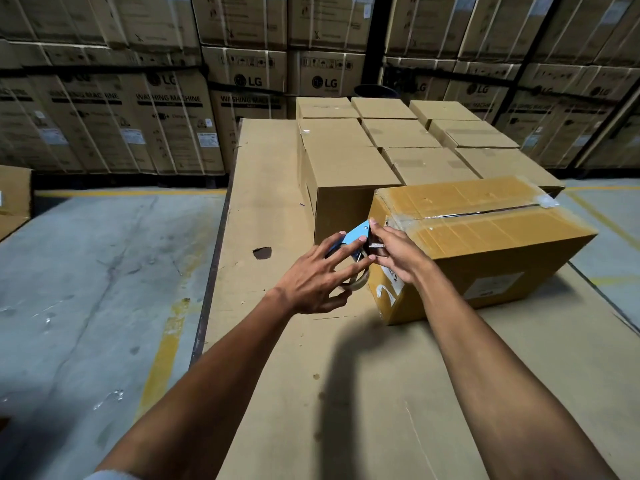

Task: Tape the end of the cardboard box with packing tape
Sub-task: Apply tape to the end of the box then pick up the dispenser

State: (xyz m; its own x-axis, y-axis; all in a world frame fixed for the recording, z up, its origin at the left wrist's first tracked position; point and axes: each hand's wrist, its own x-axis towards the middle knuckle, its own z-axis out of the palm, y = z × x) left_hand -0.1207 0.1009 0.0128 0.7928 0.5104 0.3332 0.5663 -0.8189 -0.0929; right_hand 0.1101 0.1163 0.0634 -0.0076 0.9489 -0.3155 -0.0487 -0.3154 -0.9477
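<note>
Glossy-taped cardboard box, matt sides

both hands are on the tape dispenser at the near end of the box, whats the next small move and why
Probably press the tape end onto the box end and draw the dispenser down. Both the left hand and right hand hold it against that end, just below the top corner where the top seam's tape stops.
</note>
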